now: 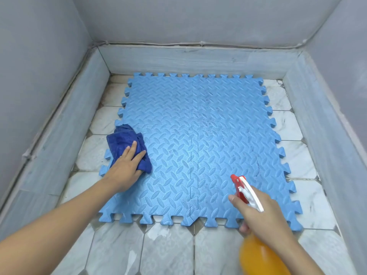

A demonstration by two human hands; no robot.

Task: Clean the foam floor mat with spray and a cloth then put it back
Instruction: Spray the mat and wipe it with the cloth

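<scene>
The foam floor mat lies flat on the tiled floor, filling the middle of the view. It is light blue, embossed with a raised leaf-like tread, and made of four interlocking squares whose seams cross near the centre; jigsaw teeth run along all its outer edges. Faint dark specks show on the far right square, toward one o'clock.

At about nine o'clock, on the mat's left edge, sits a crumpled dark blue cloth. The left hand rests on top of it, palm down, fingers mostly straight and laid over the fabric, pressing it onto the mat (the thumb side dips into the folds, so whether it hooks any cloth cannot be told).

At about five o'clock the right hand grips the neck of a spray bottle, fingers curled round it, the forefinger lying by the red trigger. The bottle has an orange translucent body and a white and red spray head, its nozzle pointing out over the near right square of the mat. The bottle is held in the air above the mat's near edge, not touching it.

Around the mat the floor is pale marble-look tiles with dark grout. Grey stone skirting lines the three walls at nine, twelve and three o'clock, with grey painted wall above it.
</scene>
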